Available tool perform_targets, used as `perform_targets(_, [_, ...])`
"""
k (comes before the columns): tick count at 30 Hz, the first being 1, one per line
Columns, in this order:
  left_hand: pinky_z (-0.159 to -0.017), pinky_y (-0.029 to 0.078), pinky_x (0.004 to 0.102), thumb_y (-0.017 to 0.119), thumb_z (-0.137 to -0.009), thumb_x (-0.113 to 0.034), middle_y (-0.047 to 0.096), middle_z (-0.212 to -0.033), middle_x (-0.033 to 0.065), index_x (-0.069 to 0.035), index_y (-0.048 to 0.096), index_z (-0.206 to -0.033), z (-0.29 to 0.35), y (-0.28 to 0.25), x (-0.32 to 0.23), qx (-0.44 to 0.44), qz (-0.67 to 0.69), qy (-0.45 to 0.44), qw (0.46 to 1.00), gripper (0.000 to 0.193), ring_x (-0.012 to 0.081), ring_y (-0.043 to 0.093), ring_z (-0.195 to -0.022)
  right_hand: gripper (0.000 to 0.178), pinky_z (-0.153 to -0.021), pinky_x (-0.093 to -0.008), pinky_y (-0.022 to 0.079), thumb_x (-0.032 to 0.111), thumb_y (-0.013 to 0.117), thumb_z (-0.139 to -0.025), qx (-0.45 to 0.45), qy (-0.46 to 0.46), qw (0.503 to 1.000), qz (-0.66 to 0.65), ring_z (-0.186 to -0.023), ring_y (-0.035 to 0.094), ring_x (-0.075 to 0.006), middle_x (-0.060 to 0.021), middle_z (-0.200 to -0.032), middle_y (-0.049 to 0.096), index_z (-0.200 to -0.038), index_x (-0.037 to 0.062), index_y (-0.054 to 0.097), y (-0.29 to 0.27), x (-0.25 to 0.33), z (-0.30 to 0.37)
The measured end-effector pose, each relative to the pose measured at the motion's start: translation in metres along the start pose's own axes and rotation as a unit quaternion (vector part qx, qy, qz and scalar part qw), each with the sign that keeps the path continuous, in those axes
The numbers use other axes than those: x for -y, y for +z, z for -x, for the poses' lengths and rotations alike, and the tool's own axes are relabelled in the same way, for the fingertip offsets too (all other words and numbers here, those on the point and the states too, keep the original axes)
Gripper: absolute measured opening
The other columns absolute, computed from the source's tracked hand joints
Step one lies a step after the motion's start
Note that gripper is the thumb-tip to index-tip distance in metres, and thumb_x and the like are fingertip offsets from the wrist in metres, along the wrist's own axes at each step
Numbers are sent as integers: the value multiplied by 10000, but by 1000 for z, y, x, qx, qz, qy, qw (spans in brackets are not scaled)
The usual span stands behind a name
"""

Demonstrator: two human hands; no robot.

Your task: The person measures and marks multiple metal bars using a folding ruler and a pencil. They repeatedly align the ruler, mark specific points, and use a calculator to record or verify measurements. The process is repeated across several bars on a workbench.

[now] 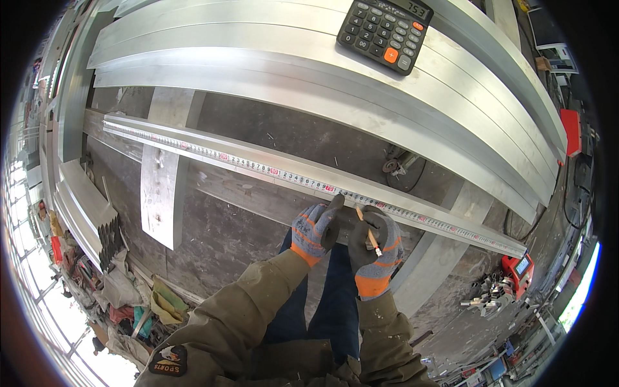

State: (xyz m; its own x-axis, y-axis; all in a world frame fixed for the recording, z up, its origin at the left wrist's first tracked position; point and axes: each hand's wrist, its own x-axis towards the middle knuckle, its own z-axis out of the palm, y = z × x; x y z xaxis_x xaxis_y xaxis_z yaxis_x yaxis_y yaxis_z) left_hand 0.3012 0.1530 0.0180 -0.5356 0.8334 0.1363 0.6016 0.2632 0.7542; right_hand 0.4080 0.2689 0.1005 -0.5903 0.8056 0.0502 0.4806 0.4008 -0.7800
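The metal bar (271, 158) lies slantwise in front of the worker, across pale flat crosspieces (161, 200) which appear to hold it off the dark surface beneath. A tape blade (274, 172) runs along the bar, its scale facing up, evidently so that the figures can be read against the edge; its red case (518, 271) sits at the bar's right end. The gloved left hand (316, 229) has one finger extended to the blade's lower edge, presumably to fix a position; whether it grips anything cannot be told. The gloved right hand (377, 242) grasps a pencil (369, 233), its point directed toward the blade just beside that finger, a hold suited to marking. A calculator (387, 32) rests on broad metal profiles (258, 71) beyond, probably for easy reading.
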Motion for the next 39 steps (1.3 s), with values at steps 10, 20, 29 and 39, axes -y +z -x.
perform_targets(10, [-791, 582, 502, 740, -750, -72, 702, -1099, 217, -61, 634, -1184, 5, 7, 6, -16, -5, 10, 1000, 447, 418, 692, -944, 145, -836, -405, 582, 84, 738, -957, -6, 15, 1000, -7, -943, 742, -328, -169, -1059, 749, -1070, 9, 688, 1, 0, 0])
perform_targets(20, [-768, 572, 484, 726, -759, -46, 690, -1051, 201, -51, 645, -1237, 6, 10, 8, -31, -19, 13, 999, 485, 402, 690, -912, 118, -782, -406, 563, 33, 703, -906, 35, 18, 999, -21, -878, 711, -346, -166, -989, 728, -1020, 7, 688, -15, 4, 3])
perform_targets(29, [-716, 553, 462, 717, -763, 16, 682, -994, 187, -14, 621, -1380, -5, -1, 2, -20, -26, 34, 999, 625, 387, 677, -829, 372, -878, -485, 566, 36, 734, -862, 39, 24, 999, 25, -1023, 696, -451, -230, -1119, 719, -1230, 4, 689, -18, -47, 68])
perform_targets(39, [-749, 568, 451, 697, -755, 29, 709, -1051, 178, -17, 618, -1398, 0, 3, 2, -13, -31, 6, 999, 649, 377, 692, -870, 634, -1212, -527, 364, -7, 617, -851, 148, 77, 980, 111, -1391, 478, -475, -265, -1423, 577, -1477, 0, 520, -17, -92, 115])
